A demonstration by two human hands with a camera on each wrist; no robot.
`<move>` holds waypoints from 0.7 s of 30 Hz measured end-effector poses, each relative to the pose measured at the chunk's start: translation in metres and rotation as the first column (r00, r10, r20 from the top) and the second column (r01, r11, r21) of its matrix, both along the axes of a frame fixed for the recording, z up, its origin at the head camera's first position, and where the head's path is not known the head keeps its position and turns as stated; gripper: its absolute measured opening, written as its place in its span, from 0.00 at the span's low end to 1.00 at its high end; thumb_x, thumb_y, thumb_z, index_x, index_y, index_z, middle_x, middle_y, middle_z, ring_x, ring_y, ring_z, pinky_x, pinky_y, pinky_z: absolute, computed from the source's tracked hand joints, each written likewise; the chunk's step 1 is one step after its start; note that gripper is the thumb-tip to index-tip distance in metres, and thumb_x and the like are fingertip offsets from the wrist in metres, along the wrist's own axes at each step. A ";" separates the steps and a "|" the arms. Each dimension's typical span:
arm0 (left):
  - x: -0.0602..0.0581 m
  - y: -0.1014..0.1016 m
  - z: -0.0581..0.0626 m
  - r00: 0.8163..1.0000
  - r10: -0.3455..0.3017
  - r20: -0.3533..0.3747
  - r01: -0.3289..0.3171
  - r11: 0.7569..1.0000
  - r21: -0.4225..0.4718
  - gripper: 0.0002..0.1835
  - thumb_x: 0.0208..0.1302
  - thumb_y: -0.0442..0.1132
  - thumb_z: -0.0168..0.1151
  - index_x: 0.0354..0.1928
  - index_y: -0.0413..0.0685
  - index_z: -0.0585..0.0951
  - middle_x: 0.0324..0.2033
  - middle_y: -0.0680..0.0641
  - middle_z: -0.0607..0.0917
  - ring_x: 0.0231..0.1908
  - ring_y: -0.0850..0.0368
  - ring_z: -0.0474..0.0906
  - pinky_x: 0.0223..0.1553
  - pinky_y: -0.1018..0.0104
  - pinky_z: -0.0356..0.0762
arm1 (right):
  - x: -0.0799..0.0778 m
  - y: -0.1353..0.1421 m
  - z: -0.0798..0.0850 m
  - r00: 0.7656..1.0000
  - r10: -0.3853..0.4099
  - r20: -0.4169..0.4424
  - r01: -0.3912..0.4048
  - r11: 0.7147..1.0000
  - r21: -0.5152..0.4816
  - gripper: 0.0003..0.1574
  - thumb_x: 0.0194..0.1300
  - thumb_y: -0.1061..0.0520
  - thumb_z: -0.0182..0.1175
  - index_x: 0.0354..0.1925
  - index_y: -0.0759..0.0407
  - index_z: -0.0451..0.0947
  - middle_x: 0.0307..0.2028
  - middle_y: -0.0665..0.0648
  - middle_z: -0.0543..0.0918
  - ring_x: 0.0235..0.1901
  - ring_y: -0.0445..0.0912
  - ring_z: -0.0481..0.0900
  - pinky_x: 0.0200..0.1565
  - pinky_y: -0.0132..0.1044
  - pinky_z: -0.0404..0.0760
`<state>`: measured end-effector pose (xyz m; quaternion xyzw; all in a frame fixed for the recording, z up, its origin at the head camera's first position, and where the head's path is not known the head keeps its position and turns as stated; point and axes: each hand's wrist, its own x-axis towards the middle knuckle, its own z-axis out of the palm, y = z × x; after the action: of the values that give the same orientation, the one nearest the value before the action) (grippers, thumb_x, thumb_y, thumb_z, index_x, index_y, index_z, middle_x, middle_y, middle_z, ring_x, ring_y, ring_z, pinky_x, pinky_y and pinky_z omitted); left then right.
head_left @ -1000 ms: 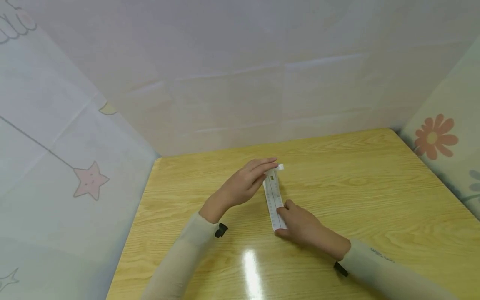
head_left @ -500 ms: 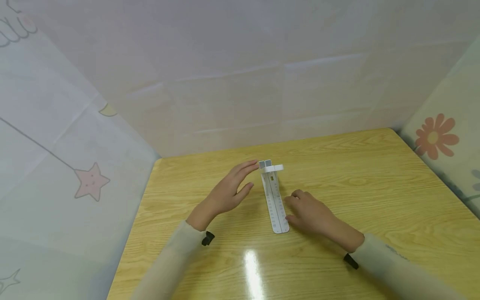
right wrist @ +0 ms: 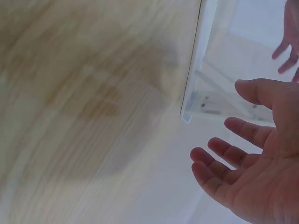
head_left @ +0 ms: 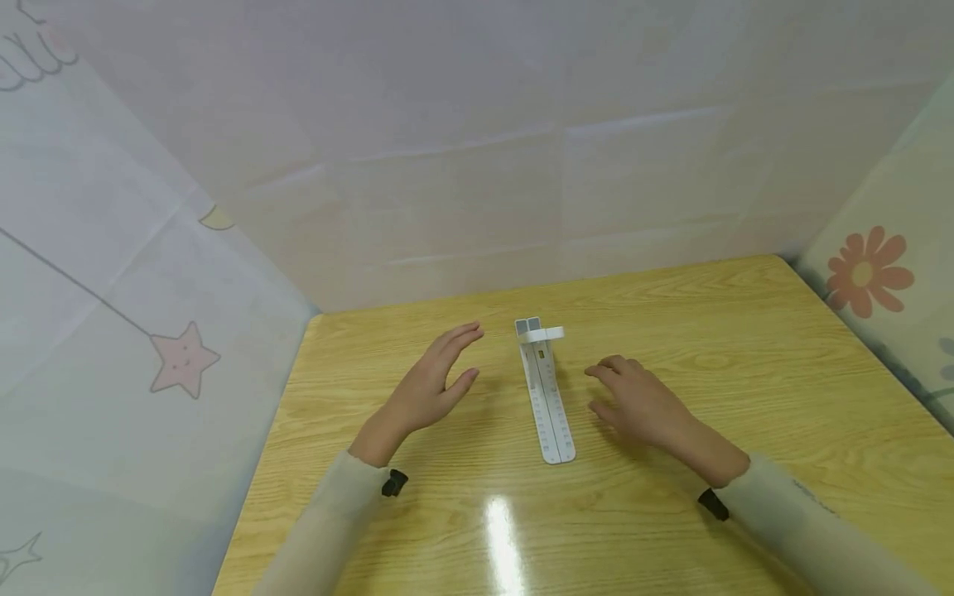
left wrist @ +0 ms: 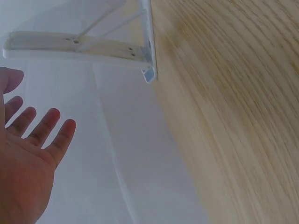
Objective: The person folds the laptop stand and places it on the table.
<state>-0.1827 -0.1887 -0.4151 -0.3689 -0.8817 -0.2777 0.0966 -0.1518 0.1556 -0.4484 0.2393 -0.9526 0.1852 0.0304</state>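
Note:
A white folding stand (head_left: 550, 410) stands unfolded on the wooden table. Its long base carries notches along both sides, grey pads lie at the far end, and an upright arm rises there. In the left wrist view, thin diagonal struts brace the upright arm (left wrist: 51, 53) against the base. To the left of the stand, my left hand (head_left: 428, 385) is held in the air with fingers spread and nothing in it. My right hand (head_left: 641, 406) hovers on the other side, fingers slightly bent, also holding nothing. Both hands are apart from the stand.
The wooden table (head_left: 693, 364) reaches back to a pale fabric wall (head_left: 462, 165). Patterned side walls rise at left and right, with a pink star (head_left: 185, 360) and an orange flower (head_left: 868, 271). A bright reflection lies near the front.
Both hands have let go of the stand and drawn apart, the left one leftward, the right one rightward. The stand stays standing in about the same place.

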 end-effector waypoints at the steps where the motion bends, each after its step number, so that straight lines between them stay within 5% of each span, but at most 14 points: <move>1: 0.000 -0.002 -0.001 1.000 0.005 0.000 -0.005 1.000 -0.002 0.30 0.76 0.39 0.56 0.76 0.46 0.62 0.75 0.45 0.63 0.74 0.48 0.59 0.72 0.48 0.64 | -0.001 0.002 0.001 1.000 -0.006 0.002 0.006 1.000 -0.005 0.30 0.65 0.53 0.69 0.61 0.65 0.77 0.57 0.66 0.78 0.55 0.62 0.78 0.55 0.57 0.80; 21: -0.013 -0.025 -0.020 0.992 0.130 0.009 -0.130 0.991 0.025 0.31 0.76 0.40 0.57 0.75 0.42 0.62 0.75 0.44 0.63 0.74 0.45 0.58 0.72 0.45 0.61 | -0.026 0.029 0.006 0.995 -0.037 -0.089 0.027 0.992 -0.120 0.28 0.67 0.57 0.67 0.61 0.67 0.75 0.58 0.68 0.78 0.58 0.65 0.76 0.58 0.63 0.76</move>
<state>-0.1955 -0.2141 -0.4347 -0.3086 -0.9007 -0.2832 0.1159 -0.1781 0.1842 -0.4425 0.2299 -0.9413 0.2300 0.0909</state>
